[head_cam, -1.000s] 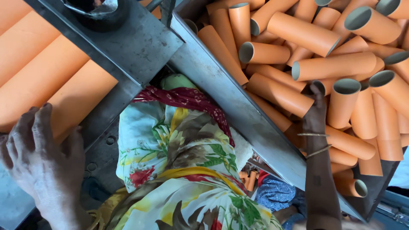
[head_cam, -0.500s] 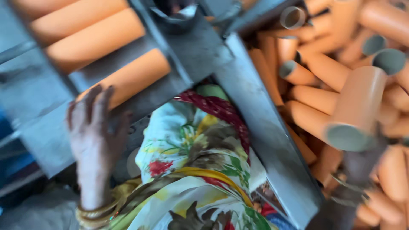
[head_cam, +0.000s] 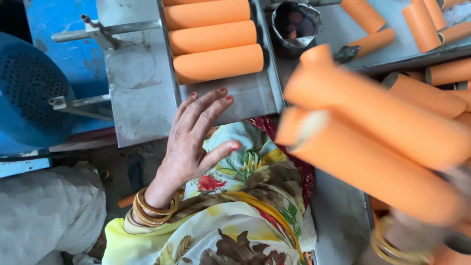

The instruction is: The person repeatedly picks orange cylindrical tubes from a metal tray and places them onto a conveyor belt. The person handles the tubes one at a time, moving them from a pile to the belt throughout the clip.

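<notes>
My left hand (head_cam: 194, 140) is flat and open, fingertips resting on the front lip of a grey metal tray (head_cam: 250, 95) that holds three orange tubes (head_cam: 218, 63) lying side by side. My right hand (head_cam: 417, 230), blurred at the lower right, grips orange tubes (head_cam: 373, 132) and holds them up close to the camera, above my flowered lap. How many tubes it holds I cannot tell beyond at least two.
A dark metal cup (head_cam: 294, 27) stands behind the tray. More loose orange tubes (head_cam: 431, 83) lie in a heap at the right. A blue motor housing (head_cam: 32, 91) and a blue machine frame (head_cam: 73, 54) stand at the left, with a white sack (head_cam: 49, 216) below.
My view has swung left toward the tray. My right hand has lifted tubes out of the heap and brought them across in front of me. My left hand slid along the tray's edge.
</notes>
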